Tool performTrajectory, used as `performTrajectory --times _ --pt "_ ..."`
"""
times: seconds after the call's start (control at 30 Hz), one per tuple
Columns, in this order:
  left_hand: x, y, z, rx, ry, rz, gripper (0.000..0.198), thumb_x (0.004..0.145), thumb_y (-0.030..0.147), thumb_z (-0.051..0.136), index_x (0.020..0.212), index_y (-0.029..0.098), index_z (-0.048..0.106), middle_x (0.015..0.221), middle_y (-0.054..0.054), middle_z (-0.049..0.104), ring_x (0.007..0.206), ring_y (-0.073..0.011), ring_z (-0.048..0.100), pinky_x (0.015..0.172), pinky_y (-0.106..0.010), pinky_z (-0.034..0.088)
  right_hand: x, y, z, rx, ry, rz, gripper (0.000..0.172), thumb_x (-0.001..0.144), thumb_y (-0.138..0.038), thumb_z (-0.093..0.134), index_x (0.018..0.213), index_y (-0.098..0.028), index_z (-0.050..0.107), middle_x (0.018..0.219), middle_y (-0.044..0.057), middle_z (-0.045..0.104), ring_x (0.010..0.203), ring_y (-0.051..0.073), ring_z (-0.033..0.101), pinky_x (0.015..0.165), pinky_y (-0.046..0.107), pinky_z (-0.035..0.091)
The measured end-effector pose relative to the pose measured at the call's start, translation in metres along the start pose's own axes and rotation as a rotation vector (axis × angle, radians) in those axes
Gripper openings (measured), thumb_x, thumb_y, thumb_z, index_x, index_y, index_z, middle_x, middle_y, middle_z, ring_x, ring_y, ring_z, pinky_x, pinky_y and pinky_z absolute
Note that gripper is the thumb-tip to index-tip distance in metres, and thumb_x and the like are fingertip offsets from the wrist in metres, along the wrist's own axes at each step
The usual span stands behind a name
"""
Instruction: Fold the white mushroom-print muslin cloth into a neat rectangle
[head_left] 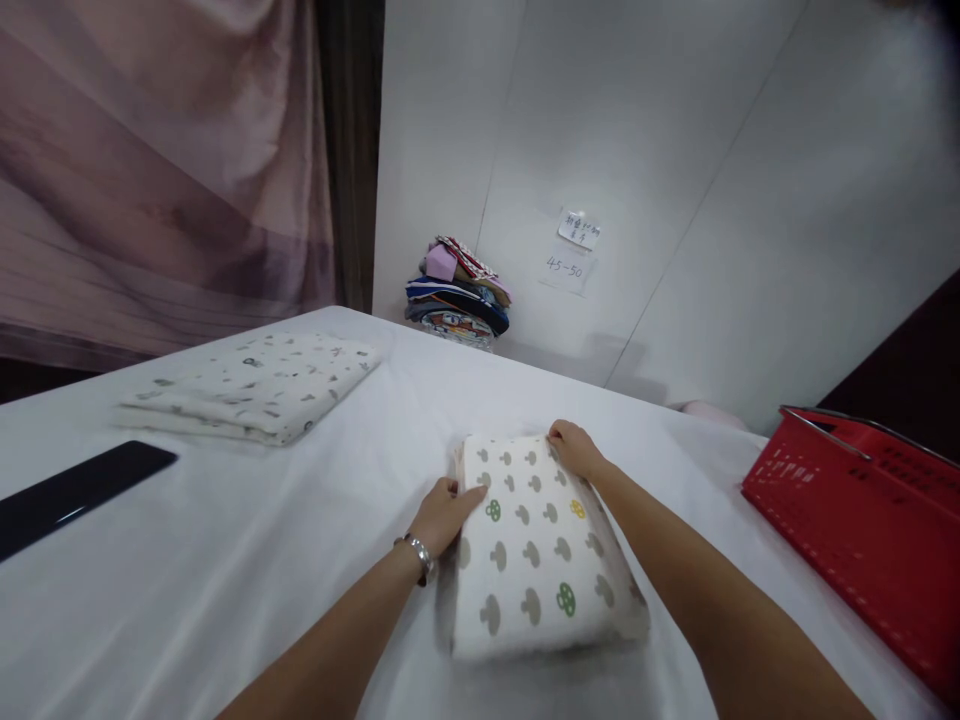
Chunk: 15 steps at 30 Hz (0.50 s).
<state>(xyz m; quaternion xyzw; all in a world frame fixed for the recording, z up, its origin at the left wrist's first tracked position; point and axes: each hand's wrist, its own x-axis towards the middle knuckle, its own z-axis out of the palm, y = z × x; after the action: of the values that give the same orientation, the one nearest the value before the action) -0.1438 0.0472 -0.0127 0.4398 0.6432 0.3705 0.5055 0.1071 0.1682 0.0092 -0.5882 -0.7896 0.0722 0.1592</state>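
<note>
A folded white cloth (536,570) printed with grey, green and yellow mushrooms lies on the white-covered table (315,590) in front of me. My left hand (444,515) grips its left edge, thumb on top and the other fingers curled at the side. At the far right corner of the same cloth, my right hand (576,448) is closed on the edge. The tips of the right fingers are partly hidden. A second folded white cloth (262,385) with small dark prints rests farther off to the left, apart from both hands.
A dark flat object (82,490) lies at the left edge of the table. The red plastic basket (862,540) stands on the right. Beyond the table's far edge, a pile of folded clothes (457,295) sits by the wall, near paper notes (574,250).
</note>
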Motion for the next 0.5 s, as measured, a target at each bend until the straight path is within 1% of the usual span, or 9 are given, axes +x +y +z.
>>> performTrajectory --times 0.07,0.13,0.27,0.37,0.5 --pt "-0.001 0.001 0.000 -0.003 -0.007 -0.006 0.044 0.063 0.052 0.064 0.086 0.016 0.054 0.086 -0.008 0.067 0.081 -0.0245 0.062 0.067 -0.031 0.044 0.001 0.001 0.005 0.049 -0.005 0.022 0.013 0.078 -0.018 0.047 0.078 -0.019 0.060 0.081 0.004 0.061 0.077 0.016 0.051 0.072 0.026 0.035" --pt "0.000 0.001 0.000 -0.006 -0.012 -0.007 0.044 0.063 0.051 0.063 0.086 0.015 0.054 0.086 -0.009 0.066 0.081 -0.0247 0.062 0.067 -0.031 0.044 0.002 0.005 0.007 0.108 -0.010 0.029 0.012 0.076 -0.020 0.049 0.079 -0.019 0.061 0.084 0.004 0.062 0.081 0.017 0.052 0.075 0.027 0.036" --pt "0.001 0.000 0.000 0.009 -0.013 0.004 0.045 0.063 0.052 0.063 0.087 0.015 0.054 0.087 -0.009 0.066 0.082 -0.0253 0.061 0.069 -0.032 0.044 -0.002 0.017 0.003 0.256 -0.007 0.076 0.018 0.074 -0.028 0.051 0.085 -0.018 0.063 0.093 0.005 0.062 0.089 0.018 0.053 0.082 0.028 0.038" --pt "0.002 0.000 0.000 0.033 -0.024 -0.001 0.044 0.065 0.052 0.061 0.087 0.016 0.053 0.089 -0.009 0.066 0.083 -0.0251 0.061 0.070 -0.033 0.044 -0.010 0.027 -0.002 0.382 -0.022 0.144 0.027 0.076 -0.035 0.048 0.089 -0.017 0.062 0.089 0.004 0.064 0.082 0.017 0.056 0.077 0.028 0.042" --pt "0.002 -0.001 0.000 0.024 -0.025 0.002 0.044 0.065 0.053 0.061 0.087 0.016 0.053 0.090 -0.009 0.066 0.085 -0.0256 0.061 0.071 -0.033 0.044 -0.019 0.037 -0.003 0.520 -0.038 0.230 0.031 0.073 -0.035 0.046 0.093 -0.016 0.062 0.082 0.003 0.065 0.069 0.014 0.057 0.064 0.026 0.045"
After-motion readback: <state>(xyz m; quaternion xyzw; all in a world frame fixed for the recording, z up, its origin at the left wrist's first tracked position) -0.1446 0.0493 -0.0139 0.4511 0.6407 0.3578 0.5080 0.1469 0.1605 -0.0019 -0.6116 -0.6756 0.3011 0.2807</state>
